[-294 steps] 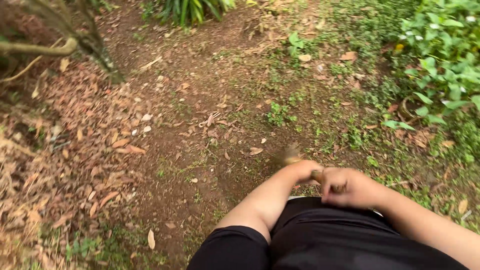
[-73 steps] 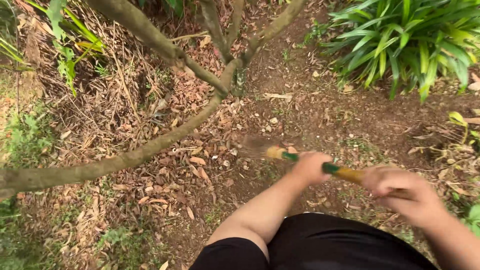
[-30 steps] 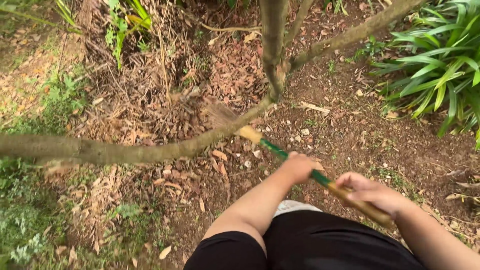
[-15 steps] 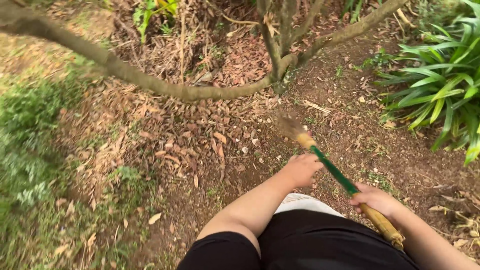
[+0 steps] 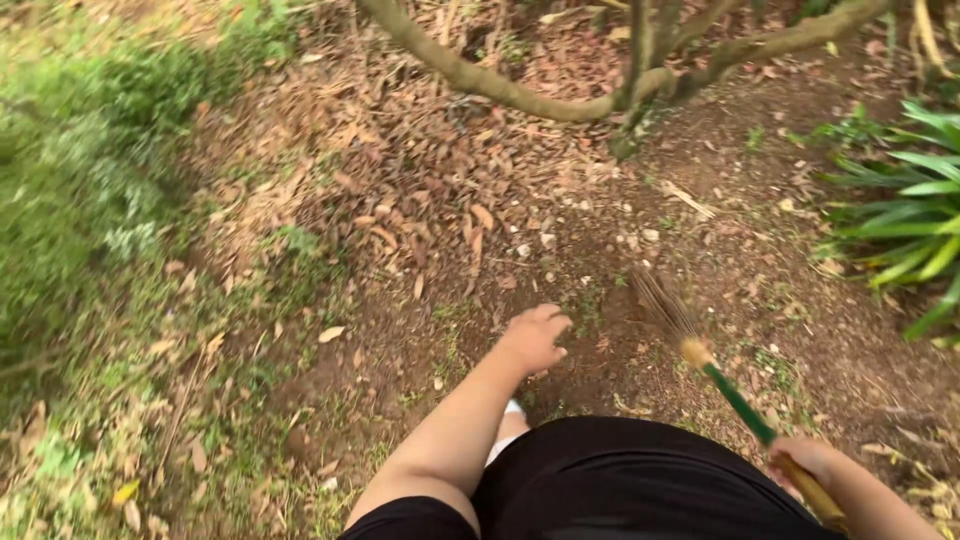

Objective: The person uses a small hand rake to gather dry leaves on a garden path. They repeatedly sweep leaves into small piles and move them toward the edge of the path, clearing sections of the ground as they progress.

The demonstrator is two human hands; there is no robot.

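- Near right, over bare soil: the right hand [image 5: 805, 458] clenches the broom [image 5: 735, 400], bristles pointing far-left.
- The left hand [image 5: 532, 338] hangs free, fingers loosely curled, left of the bristles.
- Far: dry leaves [image 5: 420, 190], branch [image 5: 500, 85].

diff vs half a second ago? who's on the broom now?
The left hand has let go of the broom and hangs free with fingers loosely curled. The broom head has swung right and back toward the person. The right hand still grips the bamboo end of the handle. The dry leaves remain heaped under the branch.
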